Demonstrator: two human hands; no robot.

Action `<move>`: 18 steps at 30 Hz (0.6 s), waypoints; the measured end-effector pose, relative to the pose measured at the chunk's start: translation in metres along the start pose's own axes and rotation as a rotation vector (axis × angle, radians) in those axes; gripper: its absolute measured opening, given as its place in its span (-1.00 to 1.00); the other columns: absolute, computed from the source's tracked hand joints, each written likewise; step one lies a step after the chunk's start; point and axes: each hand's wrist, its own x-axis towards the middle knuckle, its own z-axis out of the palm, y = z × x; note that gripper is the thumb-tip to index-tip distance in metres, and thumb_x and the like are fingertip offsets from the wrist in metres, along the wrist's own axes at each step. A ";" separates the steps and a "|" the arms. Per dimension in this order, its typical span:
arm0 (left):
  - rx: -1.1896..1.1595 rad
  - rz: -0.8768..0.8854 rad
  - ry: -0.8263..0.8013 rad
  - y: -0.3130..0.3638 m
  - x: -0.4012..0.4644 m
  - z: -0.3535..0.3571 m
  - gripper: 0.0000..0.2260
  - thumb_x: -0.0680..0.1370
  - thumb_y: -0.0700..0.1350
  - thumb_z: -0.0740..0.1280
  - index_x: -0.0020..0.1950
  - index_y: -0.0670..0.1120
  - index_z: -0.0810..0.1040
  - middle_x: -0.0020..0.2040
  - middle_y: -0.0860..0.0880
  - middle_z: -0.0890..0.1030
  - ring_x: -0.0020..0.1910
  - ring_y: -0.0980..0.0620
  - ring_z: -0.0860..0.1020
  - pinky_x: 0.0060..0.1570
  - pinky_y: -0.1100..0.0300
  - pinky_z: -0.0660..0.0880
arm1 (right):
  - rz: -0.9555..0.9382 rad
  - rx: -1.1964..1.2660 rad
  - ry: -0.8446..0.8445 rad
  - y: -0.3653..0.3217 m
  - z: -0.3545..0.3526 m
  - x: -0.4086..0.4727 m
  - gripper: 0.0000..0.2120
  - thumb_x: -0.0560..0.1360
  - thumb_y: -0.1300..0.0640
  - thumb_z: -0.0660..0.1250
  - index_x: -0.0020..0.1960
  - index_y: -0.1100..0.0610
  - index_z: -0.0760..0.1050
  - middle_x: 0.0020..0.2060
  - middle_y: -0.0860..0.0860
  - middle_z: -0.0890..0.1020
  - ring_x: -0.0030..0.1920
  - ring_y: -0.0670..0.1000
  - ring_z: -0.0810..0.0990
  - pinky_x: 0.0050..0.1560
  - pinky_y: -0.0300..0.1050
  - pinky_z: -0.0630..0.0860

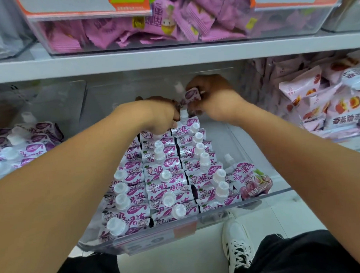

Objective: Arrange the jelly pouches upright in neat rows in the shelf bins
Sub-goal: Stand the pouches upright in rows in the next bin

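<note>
Both arms reached deep into the clear shelf bin (256,197), toward its back. The right hand (212,98) had its fingers curled round a purple jelly pouch (192,94), pinching it just below its white cap and holding it tilted above the rear of the rows. The left hand (160,116) sat just beside it, fingers bent down among the rearmost pouches; motion blur and the wrist hid whether they actually clamped one or only pressed against them, so I could not tell its grip. Beneath the hands, the packed pouches (166,177) stood upright in 3 rows running front to back, white caps up, filling the left and middle of the bin. 1 loose pouch (252,178) leaned against the right front corner, its printed face turned outward, apart from the rows. More of the same purple pouches (22,146) lay jumbled in the neighbouring bin to the left. Peach-printed snack bags (325,106) filled the bin on the right.
</note>
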 end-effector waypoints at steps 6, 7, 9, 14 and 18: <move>-0.269 -0.070 0.323 -0.011 -0.012 -0.008 -0.94 0.46 0.01 0.49 -0.15 0.05 0.71 -0.16 0.12 0.63 -0.20 0.06 0.58 -0.11 0.20 0.47 | 0.245 0.237 -0.168 0.006 0.023 -0.004 -0.65 0.49 0.41 0.27 0.11 0.05 0.61 0.02 0.04 0.66 0.03 0.05 0.62 -0.06 -0.17 0.57; -0.303 -0.074 0.362 -0.014 -0.011 -0.010 -0.93 0.43 0.03 0.51 -0.17 0.06 0.70 -0.16 0.11 0.62 -0.19 0.06 0.58 -0.13 0.21 0.46 | 0.298 0.282 -0.204 0.005 0.023 -0.004 -0.66 0.52 0.41 0.23 0.11 0.05 0.59 0.03 0.03 0.65 0.05 0.06 0.62 0.02 -0.13 0.60; -0.345 -0.070 0.380 -0.013 -0.009 -0.011 -0.86 0.43 0.08 0.51 -0.09 0.06 0.67 -0.10 0.09 0.62 -0.13 0.05 0.58 -0.13 0.23 0.43 | 0.404 0.486 -0.319 0.002 0.018 -0.008 -0.69 0.56 0.41 0.17 0.09 0.11 0.58 0.03 0.07 0.66 0.08 0.08 0.63 0.18 -0.01 0.59; -0.175 -0.052 0.193 -0.007 0.004 -0.003 -0.85 0.60 0.12 0.28 0.02 0.11 0.58 -0.04 0.08 0.60 -0.04 -0.02 0.52 0.05 0.09 0.37 | 0.555 0.815 -0.383 -0.006 0.016 -0.013 -0.68 0.59 0.38 0.09 0.28 0.38 0.46 0.15 0.28 0.59 0.05 0.16 0.58 0.17 0.00 0.54; -0.034 -0.080 0.181 -0.004 0.009 0.000 -0.81 0.66 0.09 0.15 -0.13 0.13 0.44 -0.14 0.08 0.51 -0.09 -0.02 0.46 0.04 0.05 0.19 | 0.502 0.115 -0.427 -0.003 -0.003 -0.014 -0.74 0.59 0.28 0.10 0.14 0.35 0.51 0.11 0.31 0.61 0.04 0.24 0.65 0.15 0.12 0.60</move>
